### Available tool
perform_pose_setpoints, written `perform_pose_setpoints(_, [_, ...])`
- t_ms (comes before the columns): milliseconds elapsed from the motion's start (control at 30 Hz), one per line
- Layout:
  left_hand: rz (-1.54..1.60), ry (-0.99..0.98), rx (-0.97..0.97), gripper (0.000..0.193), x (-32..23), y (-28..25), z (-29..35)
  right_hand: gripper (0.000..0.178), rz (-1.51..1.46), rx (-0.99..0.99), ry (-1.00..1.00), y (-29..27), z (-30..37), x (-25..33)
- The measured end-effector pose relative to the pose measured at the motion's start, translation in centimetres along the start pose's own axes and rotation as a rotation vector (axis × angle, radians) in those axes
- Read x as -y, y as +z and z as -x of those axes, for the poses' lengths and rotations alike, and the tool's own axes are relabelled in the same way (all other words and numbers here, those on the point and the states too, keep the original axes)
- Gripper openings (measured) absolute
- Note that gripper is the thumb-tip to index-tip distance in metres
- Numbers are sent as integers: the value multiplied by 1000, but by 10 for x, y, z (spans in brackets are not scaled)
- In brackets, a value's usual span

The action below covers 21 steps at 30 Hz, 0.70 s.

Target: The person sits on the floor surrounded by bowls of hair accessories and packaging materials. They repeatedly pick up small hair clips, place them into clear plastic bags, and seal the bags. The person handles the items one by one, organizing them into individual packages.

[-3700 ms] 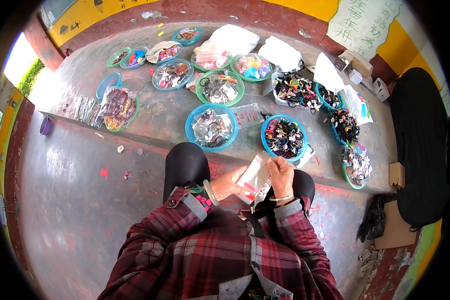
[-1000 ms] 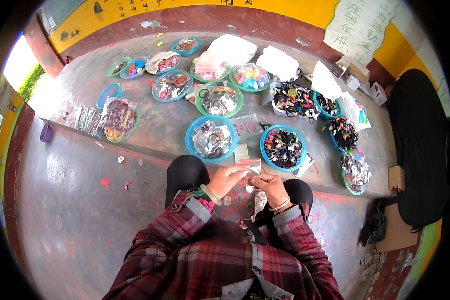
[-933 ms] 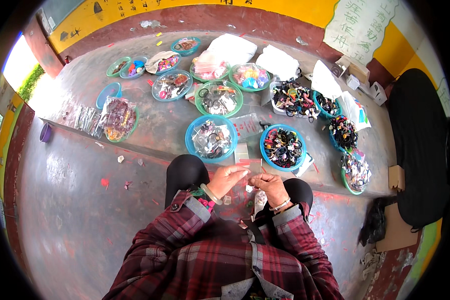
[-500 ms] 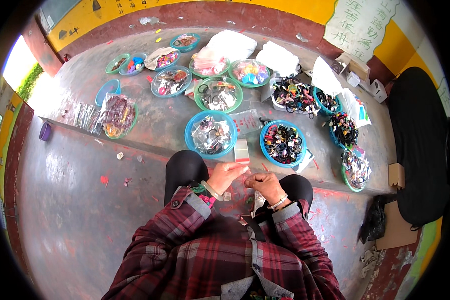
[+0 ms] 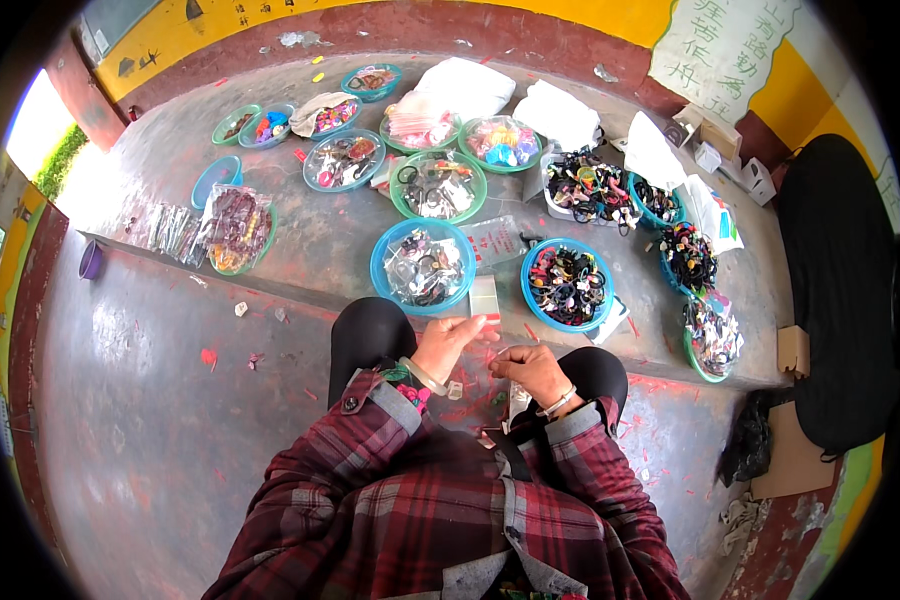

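Above my knees, my left hand reaches in with its fingers stretched out and slightly apart, and I see nothing in it. A short gap separates it from my right hand, whose fingers are curled with the tips pressed together. Whatever they pinch is too small to make out. Just beyond my left fingertips lies a small flat card, pale with a red end, on the raised step. Closest to the hands are a blue basin of clear-bagged hair ties and another blue basin of dark, coloured hair ties.
Several more basins crowd the step, including a green basin and a white tub of hair ties. Bagged strips lie left. A purple cup stands on the lower floor. A long black cover and cardboard are at right.
My left hand has drawn slightly away from the right one, and its fingers have spread a little. The right hand stays almost in place, still pinched. The basins have not moved.
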State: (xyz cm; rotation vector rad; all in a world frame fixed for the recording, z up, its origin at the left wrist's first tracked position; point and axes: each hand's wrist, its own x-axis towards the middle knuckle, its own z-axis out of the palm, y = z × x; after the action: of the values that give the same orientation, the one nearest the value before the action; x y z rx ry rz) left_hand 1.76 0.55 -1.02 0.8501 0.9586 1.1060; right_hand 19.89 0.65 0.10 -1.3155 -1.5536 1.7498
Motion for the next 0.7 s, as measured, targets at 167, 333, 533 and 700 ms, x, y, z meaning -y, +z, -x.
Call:
perform_pose_setpoints(167, [215, -116, 4, 34, -12, 1, 3, 17, -202, -16, 37, -5, -5, -15])
perform_pose_setpoints(333, [65, -132, -20, 29, -5, 2, 3, 15, -500, -121, 2, -9, -7, -16])
perform_pose_setpoints(533, [-24, -65, 82, 18, 10, -1, 2, 13, -560, -146, 22, -9, -6, -12])
perform_pose_setpoints(700, [79, -138, 45, 18, -5, 3, 4, 15, -494, -164, -26, -8, -3, -9])
